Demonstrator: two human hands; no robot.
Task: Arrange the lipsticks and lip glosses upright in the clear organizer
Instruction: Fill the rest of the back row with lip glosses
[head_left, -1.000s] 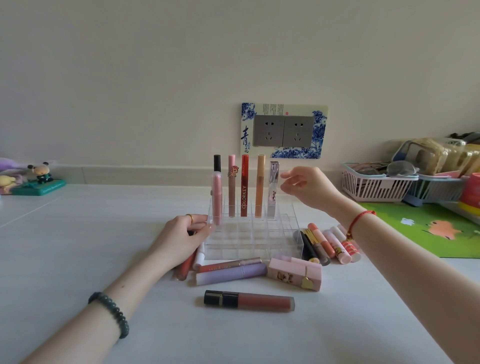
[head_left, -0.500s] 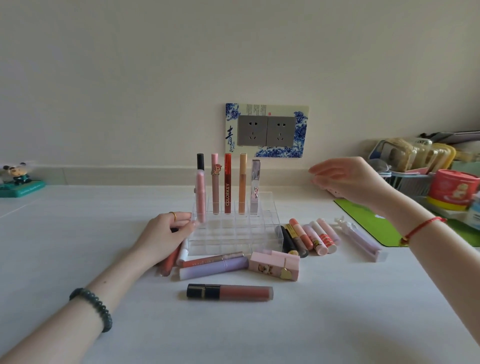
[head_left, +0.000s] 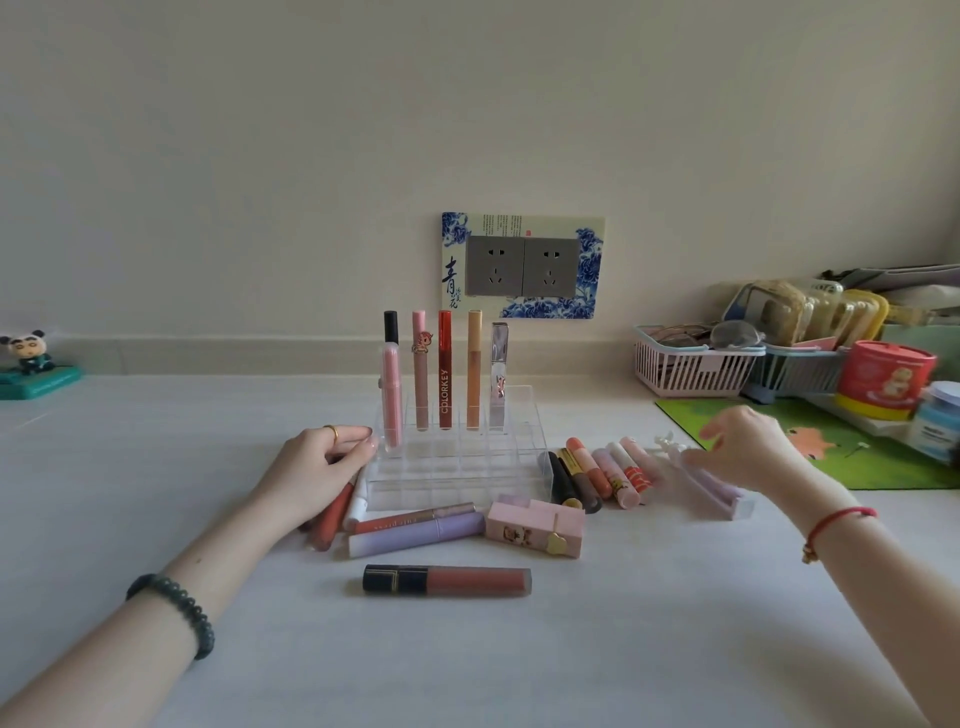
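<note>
**Far left edge of the surface:** a panda figurine (head_left: 28, 349) sits on a teal base that the frame cuts off.

**Left of centre:** your left hand (head_left: 317, 470) holds nothing. Its fingers are nearly straight, and the fingertips rest against the left wall of the clear organizer (head_left: 467, 475). The palm hides the upper ends of a reddish-brown tube (head_left: 330, 522) and a white tube (head_left: 357, 506) lying beneath it.

**Middle of the surface, toward the far edge:** the organizer's back row holds five tubes upright. Left to right, they are:
- a pink gloss (head_left: 391, 400) with a black cap
- a dusty-pink tube (head_left: 420, 379) with a cartoon charm
- a red tube (head_left: 444, 384) marked COLORKEY
- a tan tube (head_left: 474, 374)
- a silver-capped tube (head_left: 498, 364), whose clear lower body is hard to make out

**In front of the organizer, toward the near edge:** a copper tube (head_left: 415, 518) lies touching a lilac tube (head_left: 415, 535). Beside them is a pink block-shaped lipstick (head_left: 535, 527). Nearest you lies a brown gloss (head_left: 447, 580) with a dark cap.

**Just right of the organizer:** a row of short lipsticks (head_left: 597, 475) lies side by side. The black one at its left end is seen partly through the organizer's wall.

**Right of centre:** your right hand (head_left: 748, 449) is motion-blurred above a pale lilac tube (head_left: 714, 491). The fingers appear loosely extended, and you cannot tell whether they touch the tube.

**Far right corner:** a pink basket (head_left: 691, 371), a blue basket (head_left: 800, 371), a red tin (head_left: 883, 382) and a green mat (head_left: 831, 462). The frame's right edge cuts off the mat.
</note>
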